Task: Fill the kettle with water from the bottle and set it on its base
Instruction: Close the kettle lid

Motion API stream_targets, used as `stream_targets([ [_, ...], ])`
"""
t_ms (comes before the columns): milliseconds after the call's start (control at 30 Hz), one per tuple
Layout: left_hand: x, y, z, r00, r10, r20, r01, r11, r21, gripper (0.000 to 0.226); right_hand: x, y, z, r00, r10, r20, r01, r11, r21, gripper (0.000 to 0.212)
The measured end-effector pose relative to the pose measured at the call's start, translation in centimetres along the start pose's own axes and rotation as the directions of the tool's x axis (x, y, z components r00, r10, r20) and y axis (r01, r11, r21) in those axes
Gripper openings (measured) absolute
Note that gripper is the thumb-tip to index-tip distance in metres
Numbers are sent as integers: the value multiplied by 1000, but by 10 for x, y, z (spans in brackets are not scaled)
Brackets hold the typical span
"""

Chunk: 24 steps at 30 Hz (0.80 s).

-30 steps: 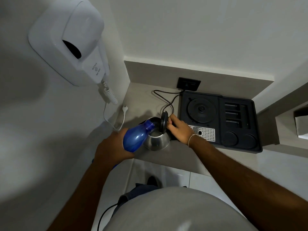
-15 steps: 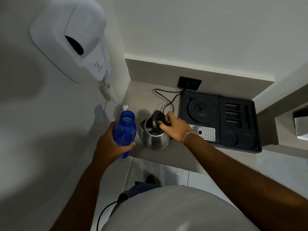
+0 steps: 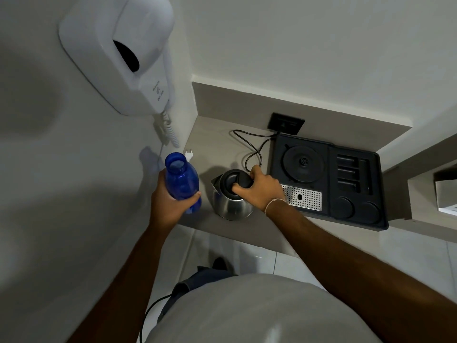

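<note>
A steel kettle (image 3: 228, 204) with a black lid stands on the grey counter (image 3: 217, 142), left of its round black base (image 3: 303, 162). My right hand (image 3: 262, 189) grips the kettle's handle, thumb pressing on the shut lid. My left hand (image 3: 168, 201) holds a blue translucent bottle (image 3: 181, 180) upright, uncapped, to the left of the kettle and apart from it. The base sits in a black tray (image 3: 356, 219) and is bare.
A white wall-mounted hair dryer (image 3: 123, 53) hangs at the upper left, its coiled cord and plug (image 3: 189, 153) behind the bottle. A black cord (image 3: 252, 149) runs from the base to a wall socket (image 3: 286, 123). A perforated metal drip plate (image 3: 303, 198) lies in the tray.
The bottle went from tilted over the open kettle to upright and away to the left. The kettle's lid has swung from open to shut under my right hand.
</note>
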<state>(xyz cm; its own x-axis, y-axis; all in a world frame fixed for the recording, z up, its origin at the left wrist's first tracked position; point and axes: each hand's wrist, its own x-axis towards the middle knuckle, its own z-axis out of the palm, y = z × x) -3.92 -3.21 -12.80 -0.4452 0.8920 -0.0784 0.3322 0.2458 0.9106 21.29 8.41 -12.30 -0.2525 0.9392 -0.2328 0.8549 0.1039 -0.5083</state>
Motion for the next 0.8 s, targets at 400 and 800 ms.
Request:
stream_targets([
  [400,8,-30,17,998,6,58,-5,1000,-9,101,17,-11,-11,941,214,261,-226,974,20,80],
  [800,4,-48,20,999,39,19,-38,999,-19,82,19,-12,-11,914,291,282,-313,949,36,84],
])
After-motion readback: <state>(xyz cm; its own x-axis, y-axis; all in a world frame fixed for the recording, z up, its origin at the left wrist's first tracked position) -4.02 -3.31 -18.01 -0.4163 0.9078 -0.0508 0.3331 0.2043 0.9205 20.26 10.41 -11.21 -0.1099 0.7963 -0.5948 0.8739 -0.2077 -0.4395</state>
